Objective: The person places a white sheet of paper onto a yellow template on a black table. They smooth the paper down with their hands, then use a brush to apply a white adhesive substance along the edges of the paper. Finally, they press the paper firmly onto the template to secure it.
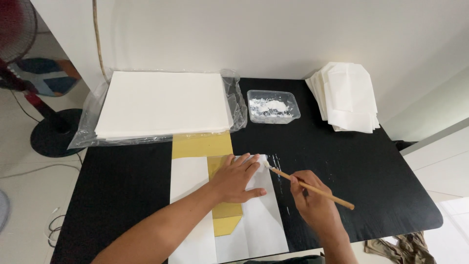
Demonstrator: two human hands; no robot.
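My left hand [237, 178] lies flat, fingers spread, on a folded white paper [259, 215] that covers a yellow template [202, 145] on the black table [366, 166]. A thin wooden brush [312, 188] is held in my right hand [312, 198]. The brush's white tip touches the paper's upper right corner, just beyond my left fingertips. White paste streaks mark the table beside that corner.
A thick stack of white sheets [163, 102] rests on clear plastic at the back left. A clear plastic tub [272, 106] holding white paste stands at the back middle. Folded white paper pieces [347, 98] are piled at the back right. A fan stand [51, 132] is on the floor left.
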